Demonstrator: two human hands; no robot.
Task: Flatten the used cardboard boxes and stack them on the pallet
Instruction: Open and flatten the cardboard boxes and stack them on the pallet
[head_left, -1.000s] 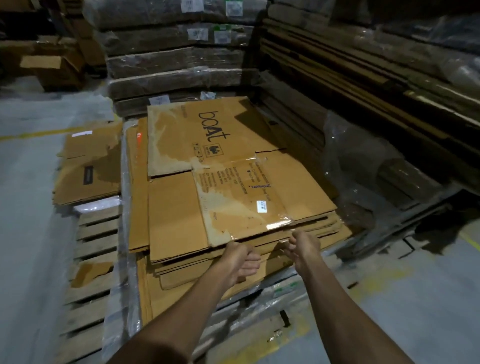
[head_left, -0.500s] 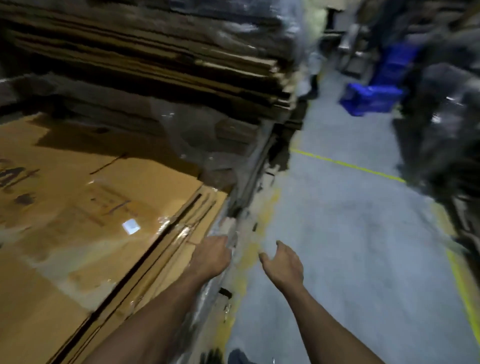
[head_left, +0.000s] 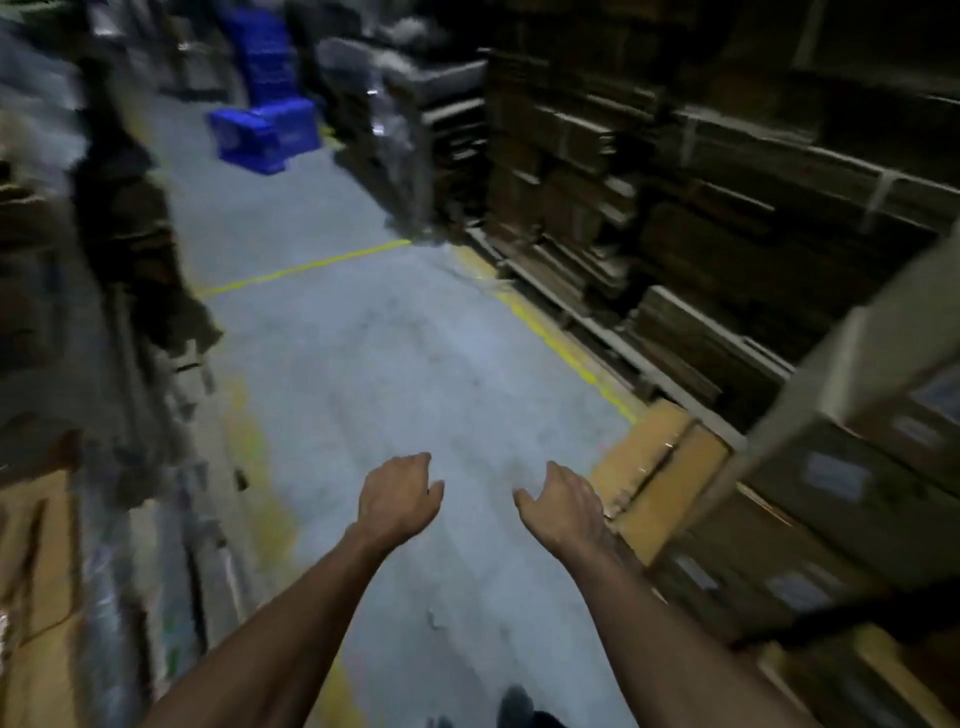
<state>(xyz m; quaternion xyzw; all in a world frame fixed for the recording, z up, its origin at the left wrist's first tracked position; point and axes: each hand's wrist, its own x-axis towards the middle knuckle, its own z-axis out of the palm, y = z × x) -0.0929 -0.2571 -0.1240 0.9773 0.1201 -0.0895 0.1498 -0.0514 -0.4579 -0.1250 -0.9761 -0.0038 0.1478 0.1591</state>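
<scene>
Both hands empty here, left hand (head_left: 397, 501) and right hand (head_left: 561, 512) loosely curled over the floor (head_left: 395, 364). Nearest cardboard boxes (head_left: 660, 470) sit just right of the right hand, long side running away from me.

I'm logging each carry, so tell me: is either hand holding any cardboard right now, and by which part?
Nothing is held. The left hand and right hand both hang over the bare floor with loosely curled fingers, touching no cardboard.
</scene>
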